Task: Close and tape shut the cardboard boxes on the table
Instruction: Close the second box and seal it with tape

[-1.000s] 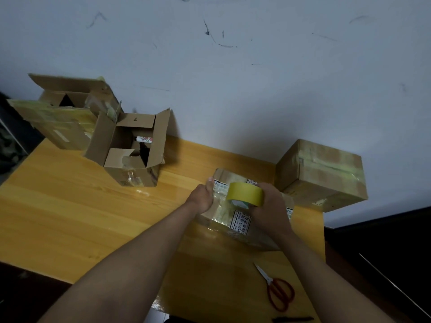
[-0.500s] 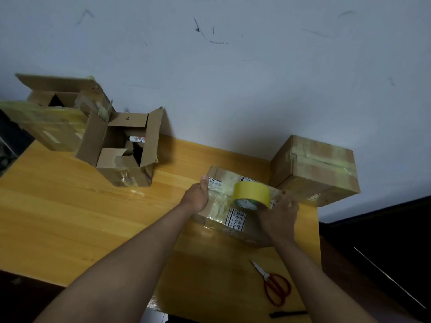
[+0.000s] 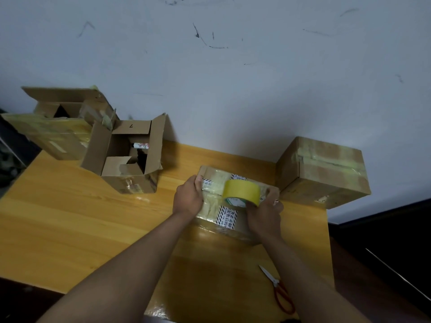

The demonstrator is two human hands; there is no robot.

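Your left hand grips the left end of the small closed cardboard box with black-and-white printed labels, thumb on top and fingers curled round the edge, holding it down on the yellow wooden tabletop. Your right hand is wrapped round the yellow roll of packing tape, fingers curled over its far side, and holds it upright on its edge on top of that box near the right end. A strip of yellowish tape already lies along the box's top between your two hands.

Just beyond the box on the right, against the scuffed white wall, sits a larger brown cardboard box sealed with yellowish tape, its flaps shut; the two boxes are very close, though you cannot tell from here whether they touch. At the far left of the tabletop stands an open brown cardboard box with its flaps up, a small white labelled bottle lying inside it. Behind and left of it is a bigger open cardboard box with old tape on its flaps, touching the first one.

Near your right forearm, a pair of red-handled scissors lies flat on the tabletop with blades together, well apart from the boxes.
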